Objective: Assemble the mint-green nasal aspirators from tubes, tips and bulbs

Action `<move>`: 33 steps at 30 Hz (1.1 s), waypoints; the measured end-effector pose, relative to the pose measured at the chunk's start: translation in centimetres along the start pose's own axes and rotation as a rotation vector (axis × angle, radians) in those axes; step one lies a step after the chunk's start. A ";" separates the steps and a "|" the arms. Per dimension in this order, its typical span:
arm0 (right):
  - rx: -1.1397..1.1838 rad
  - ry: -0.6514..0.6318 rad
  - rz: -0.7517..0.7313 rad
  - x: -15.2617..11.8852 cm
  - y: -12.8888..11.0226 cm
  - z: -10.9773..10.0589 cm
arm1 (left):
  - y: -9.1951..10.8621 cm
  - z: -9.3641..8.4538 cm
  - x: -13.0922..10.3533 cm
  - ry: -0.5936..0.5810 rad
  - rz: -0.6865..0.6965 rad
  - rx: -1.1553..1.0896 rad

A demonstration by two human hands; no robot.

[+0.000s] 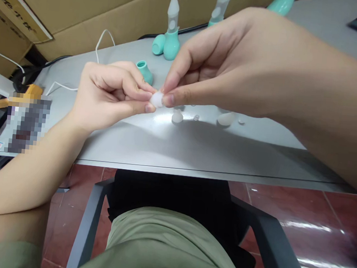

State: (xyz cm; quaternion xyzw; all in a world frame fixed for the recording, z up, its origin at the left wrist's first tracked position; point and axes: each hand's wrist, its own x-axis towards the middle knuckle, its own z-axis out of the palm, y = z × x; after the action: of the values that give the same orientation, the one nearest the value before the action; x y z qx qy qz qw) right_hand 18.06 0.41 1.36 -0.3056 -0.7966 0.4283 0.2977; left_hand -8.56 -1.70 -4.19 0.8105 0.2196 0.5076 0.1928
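Just above the table, a small translucent white piece sits between the fingertips of both hands. My left hand pinches it from the left with thumb and fingers. From the other side my right hand grips it between thumb and forefinger. Its exact shape is partly covered by the fingers. A teal rubber bulb with an open mouth lies just behind my left fingertips. Below my right hand are a frosted tip, a second frosted tip, a tiny clear part and another tiny clear part.
Toward the back stands a teal bulb aspirator with a clear nozzle, a loose teal bulb beside it. Another aspirator is partly behind my right hand. A cardboard wall closes the rear. White cable and a blurred-out object lie left.
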 end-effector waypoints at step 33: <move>-0.509 0.037 -0.235 0.5 0.3 0.6 | 2.7 -4.0 1.5 -0.143 -0.029 0.305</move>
State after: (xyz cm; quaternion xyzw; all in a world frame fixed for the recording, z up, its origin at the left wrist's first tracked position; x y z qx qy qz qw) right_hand 17.39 0.65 0.93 -0.2840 -0.9028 0.1715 0.2736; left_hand -11.19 -2.70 0.04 0.8612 0.2914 0.4066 0.0901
